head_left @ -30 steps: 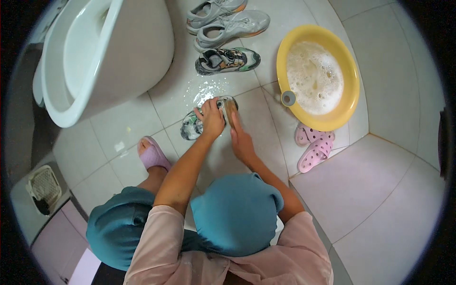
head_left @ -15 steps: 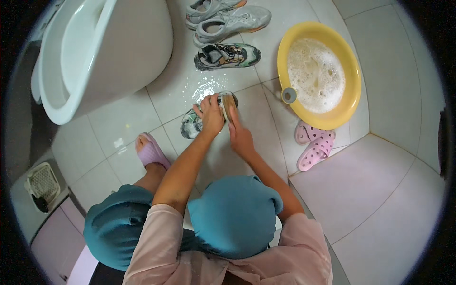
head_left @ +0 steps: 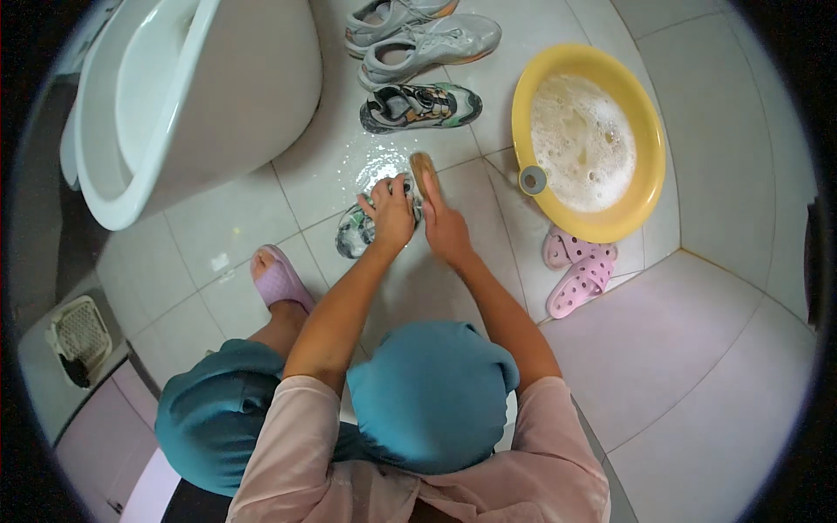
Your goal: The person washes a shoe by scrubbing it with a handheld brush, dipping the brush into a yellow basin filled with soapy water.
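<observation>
As the left hand (head_left: 392, 220), fingers splayed, holds down the shoe (head_left: 353, 234), long axis 8-to-2 o'clock, the right hand (head_left: 446, 234), apparently closed round a wooden brush (head_left: 423, 173), sits at the shoe's 3 o'clock.

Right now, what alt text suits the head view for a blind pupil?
A person's left hand lies on a patterned shoe on a tiled floor while the right hand grips a brown brush nearby. Three other shoes lie ahead; a yellow basin of foamy water stands to the right.

Brush (head_left: 422, 169): wood, matt. Basin (head_left: 651, 144): smooth plastic. Floor (head_left: 484, 235): glossy tile. Trousers (head_left: 434, 392): matt cloth. Spotted slippers (head_left: 577, 294): plastic-looking.
</observation>
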A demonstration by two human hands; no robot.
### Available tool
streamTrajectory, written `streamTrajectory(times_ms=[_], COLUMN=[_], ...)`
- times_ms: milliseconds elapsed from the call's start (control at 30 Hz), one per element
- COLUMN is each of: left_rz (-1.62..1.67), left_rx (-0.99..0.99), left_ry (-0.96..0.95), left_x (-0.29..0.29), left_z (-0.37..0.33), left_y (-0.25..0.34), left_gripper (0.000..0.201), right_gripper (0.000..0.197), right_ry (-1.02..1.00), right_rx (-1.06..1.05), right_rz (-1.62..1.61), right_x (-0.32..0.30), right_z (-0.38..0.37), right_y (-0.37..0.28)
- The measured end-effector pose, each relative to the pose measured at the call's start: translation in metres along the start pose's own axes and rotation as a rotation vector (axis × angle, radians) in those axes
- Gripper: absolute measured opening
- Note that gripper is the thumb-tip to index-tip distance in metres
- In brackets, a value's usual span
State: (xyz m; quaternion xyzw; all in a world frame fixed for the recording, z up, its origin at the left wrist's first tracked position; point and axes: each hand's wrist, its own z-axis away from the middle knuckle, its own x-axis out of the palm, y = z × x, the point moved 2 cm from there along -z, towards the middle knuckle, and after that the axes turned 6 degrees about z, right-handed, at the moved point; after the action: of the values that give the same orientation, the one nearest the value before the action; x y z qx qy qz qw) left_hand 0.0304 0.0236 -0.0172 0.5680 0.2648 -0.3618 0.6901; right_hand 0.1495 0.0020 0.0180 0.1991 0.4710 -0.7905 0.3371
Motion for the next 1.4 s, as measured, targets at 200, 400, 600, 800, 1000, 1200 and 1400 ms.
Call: streamTrajectory(times_ms=[200, 400, 600, 800, 1000, 1200, 1400], left_rz=[-0.026, -0.032, -0.065, -0.040, -0.096, -0.112, -0.114], left_rx=[-0.041, -0.007, -0.011, 0.019, -0.052, -0.055, -0.087], left_ry=[-0.007, -0.019, 0.039, 0.047, -0.026, -0.012, 0.002], left_x=[-0.001, 0.001, -0.002, -0.004, -0.005, 0.000, -0.005], left_z=[-0.001, -0.002, 0.000, 0.000, 0.000, -0.002, -0.002], left_y=[-0.003, 0.000, -0.002, 0.004, 0.002, 0.010, 0.007], left_gripper=[0.044, 0.043, 0.043, 0.042, 0.040, 0.040, 0.041], right_gripper=[0.057, 0.057, 0.057, 0.059, 0.055, 0.057, 0.060], right_ry=[0.175, 0.078, 0.291, 0.085, 0.338, 0.070, 0.228], right_rx=[-0.120, -0.021, -0.162, -0.095, -0.298, -0.055, -0.139], right_rz=[-0.214, -0.152, -0.231, -0.015, -0.138, 0.003, -0.034], right_x=[0.016, 0.006, 0.026, 0.002, 0.023, 0.003, 0.016], right_z=[0.019, 0.001, 0.025, -0.002, 0.034, 0.005, 0.029], right_y=[0.027, 0.034, 0.028, -0.007, 0.000, -0.006, 0.009])
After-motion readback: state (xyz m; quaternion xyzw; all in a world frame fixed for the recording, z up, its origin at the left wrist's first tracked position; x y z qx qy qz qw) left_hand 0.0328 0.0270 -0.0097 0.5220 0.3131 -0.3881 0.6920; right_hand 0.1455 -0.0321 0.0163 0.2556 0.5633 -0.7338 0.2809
